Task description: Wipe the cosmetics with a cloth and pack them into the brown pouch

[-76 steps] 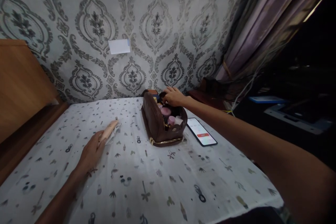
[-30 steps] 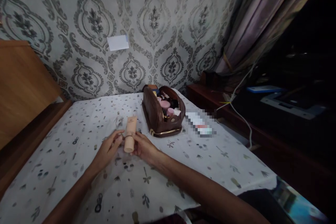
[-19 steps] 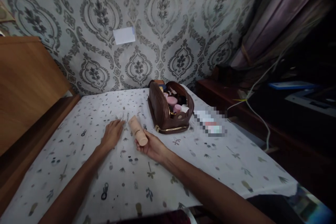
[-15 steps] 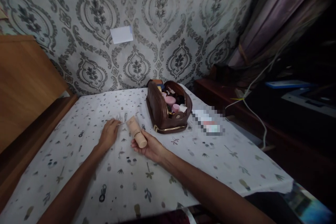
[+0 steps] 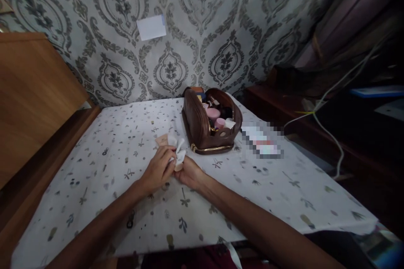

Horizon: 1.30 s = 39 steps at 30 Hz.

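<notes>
**Beige tube [image 5: 162,139] and crumpled white sheet [image 5: 179,148] in a two-handed hold**

The left hand [image 5: 159,167] is nearly closed: its fingers are curled over the tube, and the sheet is gripped beneath and beside them. The right hand [image 5: 191,173] is also curled in, with the rounded end of the tube held at its fingertips; the exact placing of its fingers is partly hidden. The tube is held aslant between the two hands, its flat, lettered end being seen just past the left fingers. A printed white cloth [image 5: 104,185] is spread beneath both hands.

Just beyond the hands and to their right, a brown bag [image 5: 196,122] is set with its top open and its gold zip [image 5: 212,150] turned toward them. A large pink lid [image 5: 213,113], a small pink lid [image 5: 220,123] and a white cap [image 5: 229,123] are contained in it. Farther to the right of the right hand, a flat object [image 5: 263,141] is obscured by pixelation. A wooden panel [image 5: 34,88] is seen well to the left of the left hand. Beyond the hands, the patterned wall [image 5: 202,12] is marked by a white paper [image 5: 151,27].
</notes>
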### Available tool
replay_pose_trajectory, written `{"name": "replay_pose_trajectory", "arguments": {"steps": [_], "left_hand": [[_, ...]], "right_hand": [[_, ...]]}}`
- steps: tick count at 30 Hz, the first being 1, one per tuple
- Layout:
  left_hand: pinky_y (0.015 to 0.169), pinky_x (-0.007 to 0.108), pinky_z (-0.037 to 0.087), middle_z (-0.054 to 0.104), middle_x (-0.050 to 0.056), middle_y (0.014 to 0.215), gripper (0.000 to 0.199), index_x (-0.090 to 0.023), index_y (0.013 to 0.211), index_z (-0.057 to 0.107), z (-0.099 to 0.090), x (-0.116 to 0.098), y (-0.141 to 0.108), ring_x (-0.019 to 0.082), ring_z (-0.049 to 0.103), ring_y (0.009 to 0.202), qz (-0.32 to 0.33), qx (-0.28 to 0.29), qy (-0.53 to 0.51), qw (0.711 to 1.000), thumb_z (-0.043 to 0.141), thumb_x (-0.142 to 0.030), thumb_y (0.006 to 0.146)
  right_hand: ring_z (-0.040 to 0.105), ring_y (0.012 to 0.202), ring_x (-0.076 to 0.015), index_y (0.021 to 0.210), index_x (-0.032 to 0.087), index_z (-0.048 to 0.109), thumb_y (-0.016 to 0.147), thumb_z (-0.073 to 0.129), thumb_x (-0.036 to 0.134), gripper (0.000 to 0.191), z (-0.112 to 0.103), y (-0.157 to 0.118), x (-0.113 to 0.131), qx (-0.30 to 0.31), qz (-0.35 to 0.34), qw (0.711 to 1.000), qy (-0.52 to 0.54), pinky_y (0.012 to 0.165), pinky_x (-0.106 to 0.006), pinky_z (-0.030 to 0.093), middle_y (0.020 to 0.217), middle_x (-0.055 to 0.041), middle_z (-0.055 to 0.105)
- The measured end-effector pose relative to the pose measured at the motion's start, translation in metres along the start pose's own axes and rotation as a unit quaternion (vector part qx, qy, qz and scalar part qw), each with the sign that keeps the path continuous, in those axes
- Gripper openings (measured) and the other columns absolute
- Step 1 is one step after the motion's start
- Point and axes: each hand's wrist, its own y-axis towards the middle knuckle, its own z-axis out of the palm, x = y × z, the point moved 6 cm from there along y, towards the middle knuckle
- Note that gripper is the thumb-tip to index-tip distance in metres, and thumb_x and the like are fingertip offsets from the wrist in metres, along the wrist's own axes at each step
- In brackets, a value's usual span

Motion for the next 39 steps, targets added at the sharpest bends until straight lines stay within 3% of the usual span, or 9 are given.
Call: {"name": "replay_pose_trajectory", "arguments": {"steps": [3, 9, 15, 24, 27, 29, 31, 36, 39], "left_hand": [[0.097, 0.040, 0.044, 0.063, 0.010, 0.113, 0.013, -0.021, 0.090, 0.055, 0.008, 0.009, 0.009, 0.024, 0.056, 0.112, 0.006, 0.015, 0.005, 1.000, 0.044, -0.024, 0.096], [0.092, 0.042, 0.043, 0.066, 0.007, 0.101, 0.016, -0.021, 0.089, 0.056, 0.009, 0.065, 0.029, 0.024, 0.057, 0.099, -0.096, -0.007, 0.046, 0.994, 0.044, -0.029, 0.096], [0.086, 0.036, 0.046, 0.062, 0.005, 0.090, 0.020, -0.021, 0.088, 0.052, 0.012, 0.104, 0.039, 0.021, 0.058, 0.089, -0.117, -0.037, 0.028, 0.992, 0.040, -0.034, 0.096], [0.091, 0.039, 0.049, 0.066, 0.008, 0.102, 0.022, -0.018, 0.108, 0.055, 0.007, 0.119, 0.032, 0.022, 0.062, 0.096, -0.142, -0.098, 0.020, 0.985, 0.041, -0.029, 0.095], [0.100, 0.041, 0.046, 0.066, 0.010, 0.114, 0.027, -0.018, 0.113, 0.058, 0.005, 0.119, 0.031, 0.023, 0.061, 0.108, -0.141, -0.111, 0.021, 0.984, 0.041, -0.023, 0.093], [0.101, 0.040, 0.046, 0.067, 0.010, 0.113, 0.027, -0.018, 0.111, 0.061, -0.001, 0.119, 0.031, 0.023, 0.061, 0.109, -0.142, -0.121, 0.023, 0.982, 0.041, -0.021, 0.092], [0.101, 0.039, 0.046, 0.066, 0.010, 0.112, 0.027, -0.018, 0.110, 0.061, -0.013, 0.119, 0.029, 0.023, 0.061, 0.109, -0.147, -0.140, 0.025, 0.979, 0.041, -0.021, 0.093], [0.100, 0.037, 0.047, 0.064, 0.008, 0.113, 0.027, -0.020, 0.113, 0.062, -0.050, 0.111, 0.020, 0.023, 0.060, 0.111, -0.155, -0.223, 0.051, 0.961, 0.041, -0.025, 0.096], [0.096, 0.037, 0.048, 0.063, 0.007, 0.107, 0.027, -0.021, 0.112, 0.064, -0.051, 0.101, 0.017, 0.023, 0.059, 0.106, -0.134, -0.208, 0.092, 0.965, 0.042, -0.023, 0.096]], "right_hand": [[0.067, 0.069, -0.0139, 0.091, 0.019, 0.064, 0.091, 0.060, 0.024, 0.007, -0.002, 0.000, 0.001, -0.017, -0.003, 1.000, 0.005, 0.064, -0.026, 0.057, 0.081, -0.0004, 0.073], [0.069, 0.067, -0.0138, 0.101, 0.017, 0.062, 0.105, 0.038, 0.034, 0.030, 0.002, -0.008, 0.002, -0.030, 0.056, 0.998, -0.002, 0.058, -0.024, 0.057, 0.080, -0.0046, 0.072], [0.070, 0.066, -0.0143, 0.102, 0.011, 0.060, 0.105, 0.035, 0.035, 0.035, 0.002, -0.012, 0.003, -0.060, 0.081, 0.995, -0.004, 0.054, -0.020, 0.054, 0.078, -0.0110, 0.071], [0.070, 0.069, -0.0157, 0.104, 0.009, 0.059, 0.104, 0.036, 0.031, 0.032, 0.002, -0.013, 0.004, -0.046, 0.080, 0.996, -0.001, 0.053, -0.021, 0.052, 0.079, -0.0118, 0.072], [0.068, 0.064, -0.0144, 0.107, 0.013, 0.056, 0.097, 0.050, 0.027, 0.018, 0.003, -0.015, 0.008, -0.005, 0.038, 0.997, -0.062, 0.050, -0.020, 0.048, 0.081, -0.0091, 0.072], [0.064, 0.058, -0.0134, 0.113, 0.018, 0.053, 0.090, 0.061, 0.031, 0.028, 0.003, -0.017, 0.014, 0.007, -0.010, 0.989, -0.149, 0.046, -0.019, 0.042, 0.082, -0.0047, 0.070], [0.061, 0.057, -0.0132, 0.121, 0.022, 0.053, 0.085, 0.066, 0.034, 0.040, 0.002, -0.019, 0.023, -0.011, -0.069, 0.956, -0.284, 0.047, -0.021, 0.041, 0.084, -0.0012, 0.067], [0.061, 0.093, -0.0226, 0.120, 0.024, 0.063, 0.078, 0.069, 0.023, 0.043, 0.011, -0.031, 0.049, -0.069, -0.269, 0.747, -0.603, 0.087, -0.038, 0.049, 0.105, -0.0057, 0.064], [0.058, 0.098, -0.0235, 0.121, 0.024, 0.065, 0.080, 0.064, 0.019, 0.041, 0.012, -0.032, 0.049, -0.060, -0.303, 0.675, -0.670, 0.095, -0.040, 0.047, 0.110, -0.0084, 0.060]]}}
